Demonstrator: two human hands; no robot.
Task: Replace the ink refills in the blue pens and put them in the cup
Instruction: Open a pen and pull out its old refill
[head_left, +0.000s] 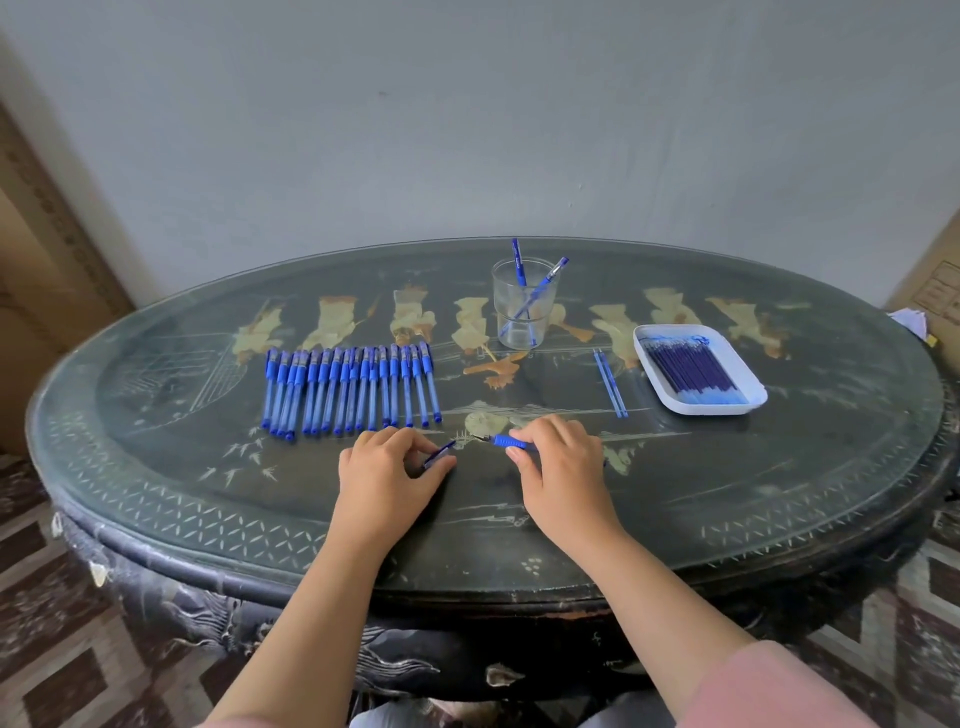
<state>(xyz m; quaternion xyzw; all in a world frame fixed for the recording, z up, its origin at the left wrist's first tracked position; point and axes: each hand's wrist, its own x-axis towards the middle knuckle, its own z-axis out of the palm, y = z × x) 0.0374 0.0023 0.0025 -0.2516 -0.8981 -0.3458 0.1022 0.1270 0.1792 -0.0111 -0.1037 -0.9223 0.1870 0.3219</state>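
Low over the near middle of the table, my left hand (389, 462) pinches a blue pen cap (439, 453). My right hand (558, 460) grips an uncapped blue pen (511, 442) by its grip, with the tip pointing left toward the cap. A small gap separates cap and tip. Several capped blue pens (350, 389) lie in a row on the left. A clear cup (522, 306) at the back holds two blue pens. A white tray (727, 408) on the right holds several blue refills (688, 371). Two loose refills (610, 383) lie left of the tray.
Everything rests on a dark oval table (779, 493) with a glass top and painted figures, standing against a grey wall. Cardboard boxes (930, 283) stand at the far right, with some paper beside them. A patterned floor shows below the table's front edge.
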